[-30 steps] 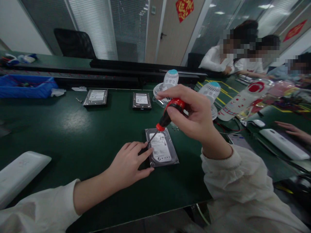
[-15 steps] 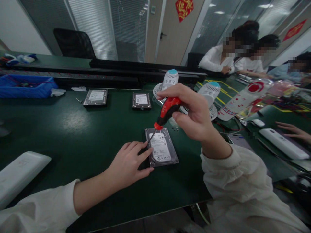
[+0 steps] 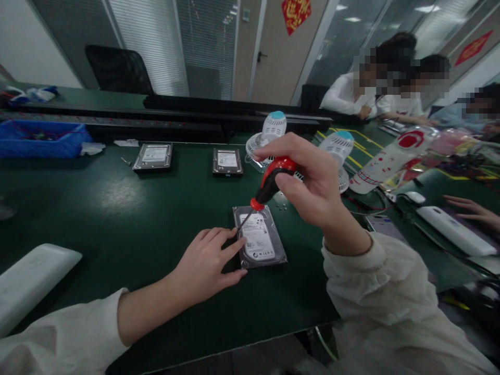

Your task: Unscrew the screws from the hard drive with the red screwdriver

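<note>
A hard drive (image 3: 261,237) with a white label lies flat on the green table (image 3: 117,208) in front of me. My left hand (image 3: 205,263) rests against its left edge, fingers spread and steadying it. My right hand (image 3: 308,182) is closed around the red and black handle of a screwdriver (image 3: 269,187). The screwdriver tilts down to the left, and its tip touches the drive near the left edge, close to my left fingertips.
Two more hard drives (image 3: 153,156) (image 3: 227,161) lie further back. Two small white fans (image 3: 273,127) (image 3: 339,148) stand behind my right hand. A blue bin (image 3: 39,139) sits far left, a white flat device (image 3: 31,278) near left. Other people sit at the right; one hand (image 3: 471,211) reaches in.
My right hand turns the screwdriver handle slightly between its fingers. The tip stays on the drive and my left hand has not moved.
</note>
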The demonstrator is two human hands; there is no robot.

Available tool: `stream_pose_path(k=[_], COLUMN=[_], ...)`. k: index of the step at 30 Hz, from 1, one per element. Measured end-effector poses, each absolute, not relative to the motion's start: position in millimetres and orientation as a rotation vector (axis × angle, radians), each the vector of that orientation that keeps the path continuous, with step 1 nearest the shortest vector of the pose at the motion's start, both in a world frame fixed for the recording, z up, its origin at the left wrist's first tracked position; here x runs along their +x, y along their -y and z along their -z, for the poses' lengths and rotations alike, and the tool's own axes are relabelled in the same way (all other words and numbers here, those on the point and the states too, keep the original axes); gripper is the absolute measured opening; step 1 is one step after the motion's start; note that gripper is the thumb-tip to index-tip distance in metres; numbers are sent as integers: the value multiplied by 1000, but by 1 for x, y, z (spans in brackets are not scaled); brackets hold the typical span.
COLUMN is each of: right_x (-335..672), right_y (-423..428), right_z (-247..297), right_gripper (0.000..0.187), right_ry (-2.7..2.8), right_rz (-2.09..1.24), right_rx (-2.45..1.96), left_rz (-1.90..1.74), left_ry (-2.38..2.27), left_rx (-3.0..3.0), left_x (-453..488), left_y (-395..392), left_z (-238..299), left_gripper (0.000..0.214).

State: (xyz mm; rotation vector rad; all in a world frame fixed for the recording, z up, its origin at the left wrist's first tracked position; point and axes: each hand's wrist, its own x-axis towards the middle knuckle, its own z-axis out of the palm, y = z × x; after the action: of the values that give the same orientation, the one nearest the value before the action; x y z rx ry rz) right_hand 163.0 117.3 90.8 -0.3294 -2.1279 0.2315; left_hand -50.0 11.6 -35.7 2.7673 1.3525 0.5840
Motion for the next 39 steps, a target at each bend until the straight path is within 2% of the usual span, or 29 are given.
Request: stream_pose_path(k=[3, 8, 15, 22, 29, 35, 39], right_x=[161, 163, 160, 163, 160, 162, 163], right_y=[-117, -118, -118, -117, -118, -120, -118], right_z=[-90, -92, -90, -92, -87, -89, -91], right_gripper=[28, 43, 30, 41, 27, 44, 34], right_ry=[2073, 2145, 2188, 2234, 2160, 2172, 2191], right_rz=[-192, -222, -113, -199, -143, -180, -163], right_rx=[-390, -295, -443, -344, -438, -312, -397], left_rz=[-591, -588, -580, -602, -588, -592, -597], left_ry=[-1353, -1359, -1358, -1356, -1354, -1369, -1360], left_rx=[2770, 2771, 2775, 2749, 2774, 2776, 2786], left_x=[-50, -51, -50, -51, -50, -50, -50], left_y=[-11, -11, -12, -11, -12, -12, -11], left_z=[36, 36, 34, 37, 36, 36, 36], left_gripper=[55, 53, 53, 54, 54, 53, 53])
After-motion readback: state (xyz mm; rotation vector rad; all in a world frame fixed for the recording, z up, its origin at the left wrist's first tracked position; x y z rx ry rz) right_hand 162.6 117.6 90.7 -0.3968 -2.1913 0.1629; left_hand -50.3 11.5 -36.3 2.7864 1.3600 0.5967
